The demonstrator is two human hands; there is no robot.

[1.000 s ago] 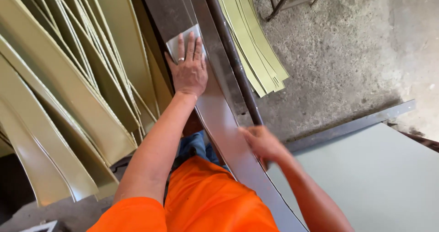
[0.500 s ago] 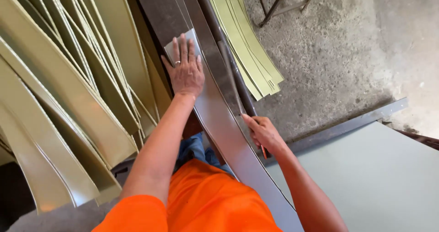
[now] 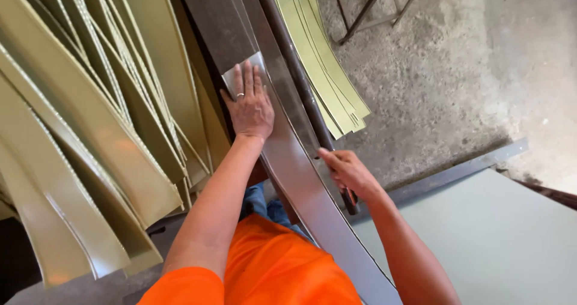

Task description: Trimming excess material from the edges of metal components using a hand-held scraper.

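- Long curved grey sheet-metal strip (image 3: 300, 179), lying lengthwise between both hands.
- Left hand (image 3: 249, 103): open, pressed flat on strip's far end.
- Right hand (image 3: 348, 173): wrapped round dark metal bar (image 3: 294, 70) beside strip.
- Olive metal strips (image 3: 324, 70) stacked on concrete floor (image 3: 457, 82).

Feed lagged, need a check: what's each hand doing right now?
Left hand: open, flat on the metal strip.
Right hand: curled around the dark bar, gripping it.

Long grey metal strip (image 3: 300, 179), curved
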